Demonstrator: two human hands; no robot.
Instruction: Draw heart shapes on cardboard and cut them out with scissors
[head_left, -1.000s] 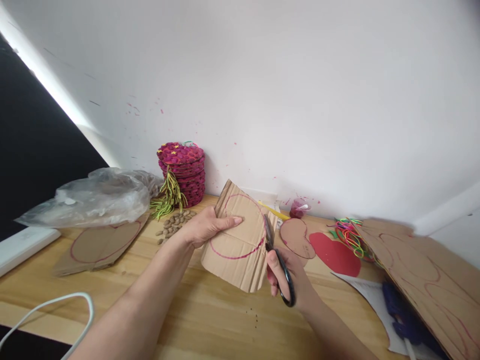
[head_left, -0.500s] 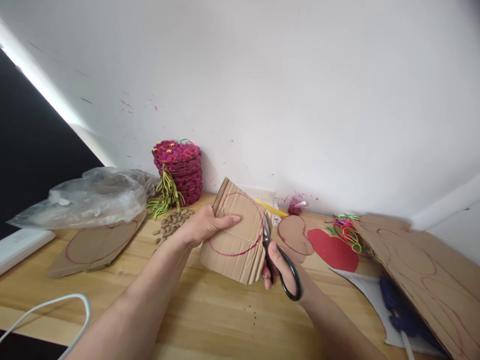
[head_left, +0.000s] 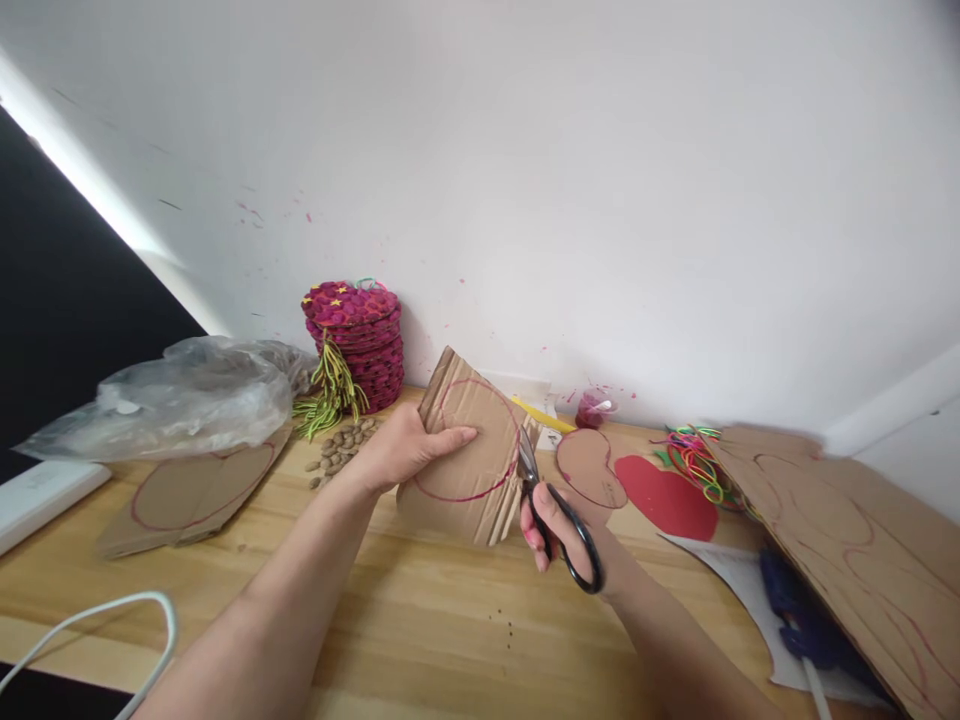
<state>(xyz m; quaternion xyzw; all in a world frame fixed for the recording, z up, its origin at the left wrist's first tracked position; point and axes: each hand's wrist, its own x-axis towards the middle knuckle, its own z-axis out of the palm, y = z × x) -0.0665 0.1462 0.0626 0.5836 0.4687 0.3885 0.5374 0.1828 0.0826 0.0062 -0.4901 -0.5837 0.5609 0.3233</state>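
Observation:
My left hand (head_left: pixel 409 446) grips a piece of corrugated cardboard (head_left: pixel 480 450) by its left side, thumb on top and fingers hidden behind. A heart-like outline in dark pink marker is drawn on the cardboard, which is held tilted above the table. My right hand (head_left: pixel 559 520) is closed round the black handles of a pair of scissors (head_left: pixel 531 468). The scissor blades are at the right edge of the cardboard, beside the pink line, where the edge is creased and ragged.
Left are a plastic bag (head_left: pixel 202 390), marked cardboard (head_left: pixel 202 490) and a white cable (head_left: pixel 161 600). Behind stand a magenta box (head_left: pixel 356 345) and brown pebble-like pieces (head_left: pixel 337 455). Right lie a cardboard heart (head_left: pixel 592 468), red heart (head_left: pixel 667 497), coloured cords (head_left: pixel 701 465), blue glue gun (head_left: pixel 787 600) and large cardboard (head_left: pixel 847 550).
The cardboard has shifted slightly up and left, and its lower edge has risen. The scissors have moved a little with it, their blades still at its right edge.

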